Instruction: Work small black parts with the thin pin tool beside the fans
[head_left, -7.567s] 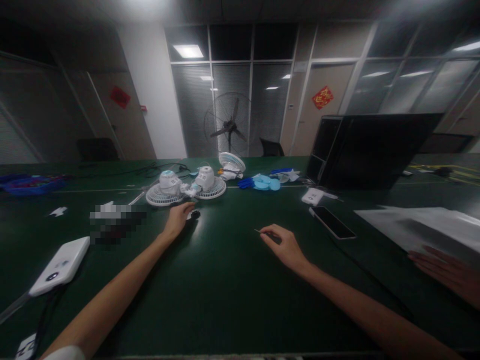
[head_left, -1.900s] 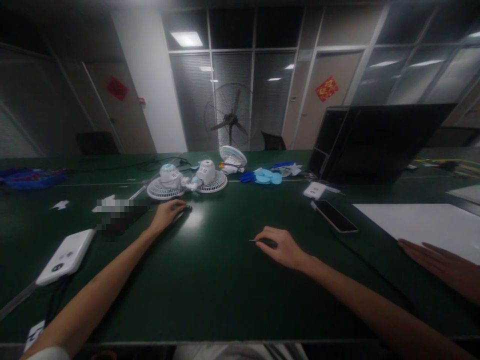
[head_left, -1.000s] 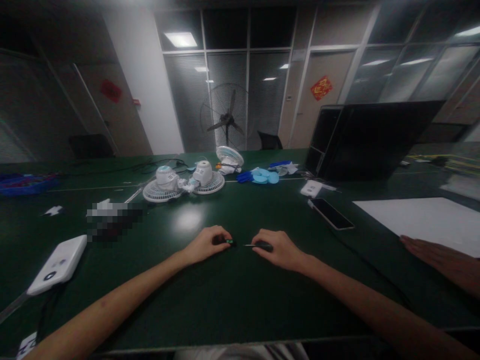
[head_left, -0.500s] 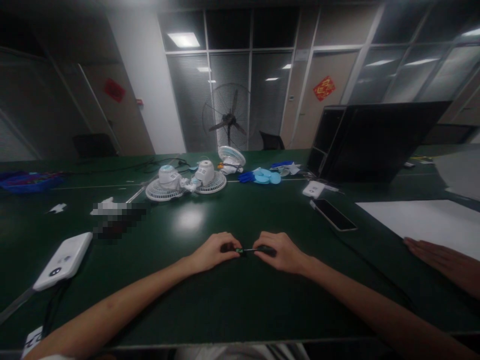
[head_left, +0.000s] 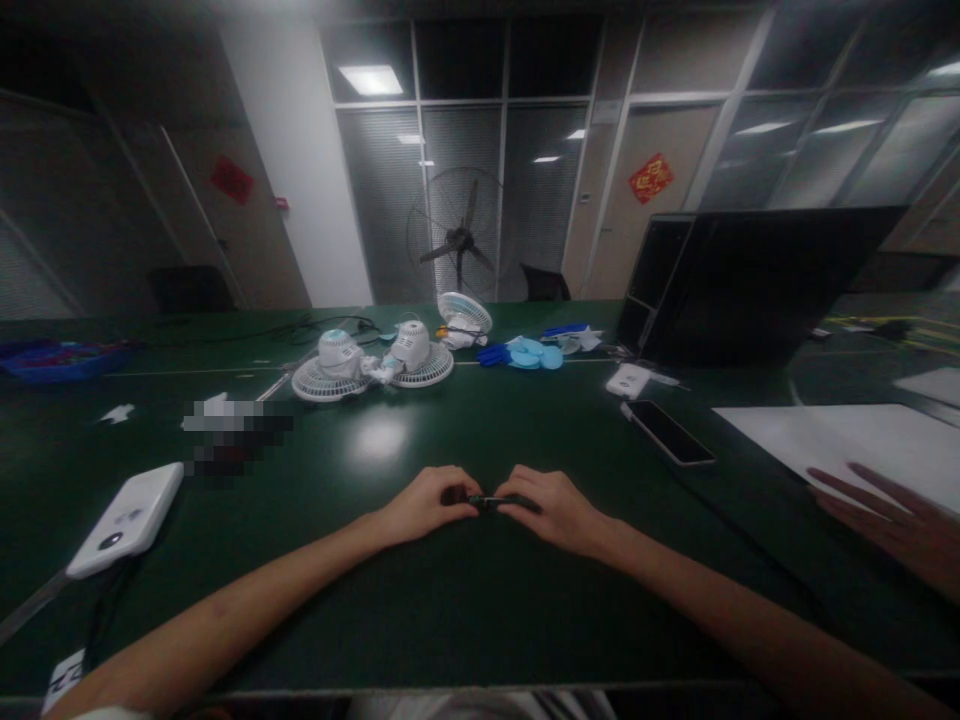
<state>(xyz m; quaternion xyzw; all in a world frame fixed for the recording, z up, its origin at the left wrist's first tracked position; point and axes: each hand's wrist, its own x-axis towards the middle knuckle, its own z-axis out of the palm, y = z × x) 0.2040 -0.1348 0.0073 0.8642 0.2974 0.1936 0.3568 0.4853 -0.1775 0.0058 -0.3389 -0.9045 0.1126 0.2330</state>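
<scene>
Between the thumb and fingers of my left hand (head_left: 429,504), pinched just above the green table (head_left: 450,610), is a small dark and green part (head_left: 475,499), mostly covered by the fingertips. Facing it, my right hand (head_left: 559,508) is closed round a small screwdriver (head_left: 523,502) with a dark handle. Its thin metal shaft points left and its tip meets the part, though the exact contact point is too small to make out. The fingertips of both hands are close together, slightly apart.
Beyond my hands lie white fan heads (head_left: 335,370) and blue gloves (head_left: 529,353). A phone (head_left: 670,432), white paper (head_left: 847,430) and another person's hand (head_left: 892,520) are to the right. A black monitor-like panel (head_left: 765,285) stands behind them. At left lies a white device (head_left: 127,520).
My left hand has come from near the fan heads to the middle, bringing the small part. My right hand has edged left, and the screwdriver has closed the gap to the part.
</scene>
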